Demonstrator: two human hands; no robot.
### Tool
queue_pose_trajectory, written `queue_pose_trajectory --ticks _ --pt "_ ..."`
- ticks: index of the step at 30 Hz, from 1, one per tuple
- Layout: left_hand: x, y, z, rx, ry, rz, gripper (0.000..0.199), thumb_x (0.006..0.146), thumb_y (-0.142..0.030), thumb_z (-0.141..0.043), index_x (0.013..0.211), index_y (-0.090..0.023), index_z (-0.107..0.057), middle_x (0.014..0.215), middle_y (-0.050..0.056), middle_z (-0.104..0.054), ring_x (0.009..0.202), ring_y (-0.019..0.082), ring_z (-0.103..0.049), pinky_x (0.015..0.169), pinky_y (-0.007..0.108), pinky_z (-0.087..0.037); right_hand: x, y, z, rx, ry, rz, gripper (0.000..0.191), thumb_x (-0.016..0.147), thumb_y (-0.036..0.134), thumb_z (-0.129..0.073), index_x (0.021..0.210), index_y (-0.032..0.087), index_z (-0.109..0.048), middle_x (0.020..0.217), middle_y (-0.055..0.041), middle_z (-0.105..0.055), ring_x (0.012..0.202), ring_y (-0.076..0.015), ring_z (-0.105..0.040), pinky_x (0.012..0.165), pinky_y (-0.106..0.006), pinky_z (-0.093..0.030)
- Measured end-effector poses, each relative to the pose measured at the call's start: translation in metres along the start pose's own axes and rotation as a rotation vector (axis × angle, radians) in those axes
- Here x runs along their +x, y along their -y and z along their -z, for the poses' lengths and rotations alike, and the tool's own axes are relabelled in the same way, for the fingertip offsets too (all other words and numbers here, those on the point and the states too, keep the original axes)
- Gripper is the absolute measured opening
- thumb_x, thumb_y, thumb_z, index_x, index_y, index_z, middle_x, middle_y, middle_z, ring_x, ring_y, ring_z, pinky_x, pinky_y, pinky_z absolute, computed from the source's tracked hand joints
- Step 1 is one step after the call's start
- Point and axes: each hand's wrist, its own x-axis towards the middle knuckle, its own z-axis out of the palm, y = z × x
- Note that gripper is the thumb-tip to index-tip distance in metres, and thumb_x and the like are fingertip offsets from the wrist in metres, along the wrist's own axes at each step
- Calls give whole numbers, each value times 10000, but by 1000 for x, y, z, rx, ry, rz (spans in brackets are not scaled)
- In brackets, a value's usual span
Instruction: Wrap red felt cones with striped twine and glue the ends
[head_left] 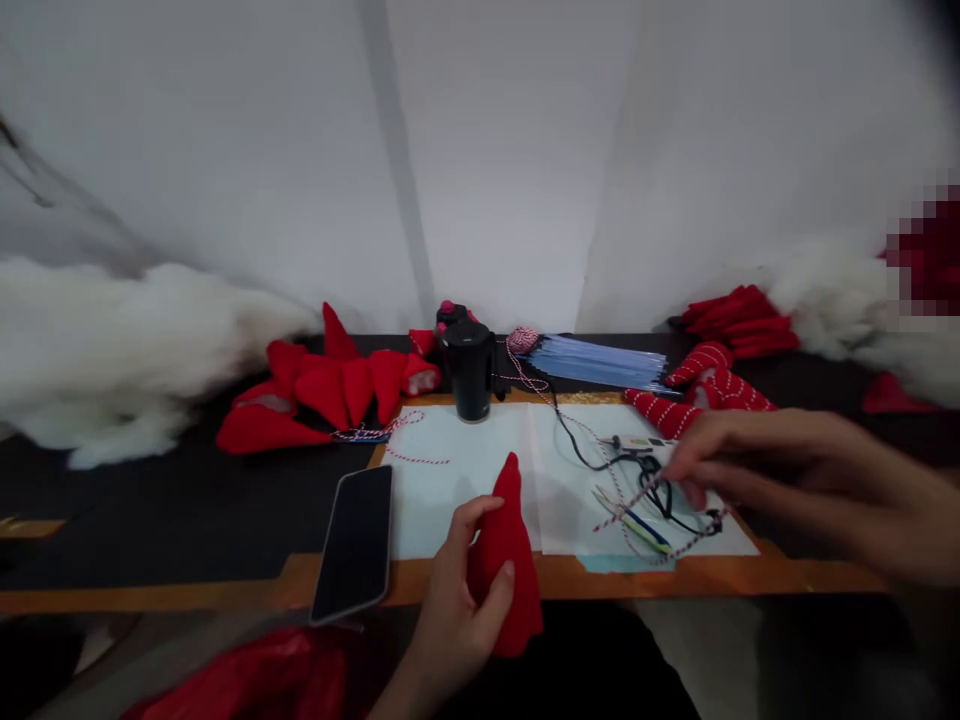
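A black, rectangular, glass-faced phone [352, 545] lay left of a flat white sheet [424, 505]; a black, cylindrical lidded mug [468, 375] stood upright at the sheet's far edge.

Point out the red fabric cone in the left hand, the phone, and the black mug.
Red fabric cone [517, 542]: head view, on the middle of its side.
Phone [352, 545]: head view, on the middle of its dark screen.
Black mug [469, 378]: head view, on its body.

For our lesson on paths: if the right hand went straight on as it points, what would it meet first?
Probably the tangled black cable, leftward beyond the right hand; the hand's height is unclear, so it might pass over.
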Motion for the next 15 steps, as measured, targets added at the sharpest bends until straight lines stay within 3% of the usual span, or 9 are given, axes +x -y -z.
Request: queue_pose_trajectory --ticks 2,5,9,15 --pt "2 0 -6 61 48 -20 436 906 -161 -506 1318 -280 -424 1333 84 -489 1277 255 -475 1064 384 -413 5 -6 -14 15 147 18 210 982 333 -538 1162 264 -620 860 2 -667 745 -105 -607 629 -184 -470" --pt "5 -1 -13 119 81 -78 470 886 -106 -487 1308 -303 -430 1341 61 -482 1267 231 -474 1089 377 -385 21 -11 -29 -25 208 69 215 997 335 -509 1191 292 -592 835 34 -668 688 -87 -571 610 -190 -421" --pt "7 -2 -18 160 91 -94 492 853 -69 -483 1285 -301 -447 1315 48 -505 1246 215 -486 1059 341 -406 40 -16 -33 -97 129 130 122 972 303 -549 959 236 -650 785 56 -663 634 -66 -527 606 -197 -372" --pt "10 1 -24 189 55 -75 363 884 -184 -589 1208 -292 -466 1236 38 -544 1141 197 -554 1002 325 -438 62 -27 -38 -175 -8 158 102 936 202 -571 870 169 -641 747 39 -636 640 -72 -514 608 -204 -346"
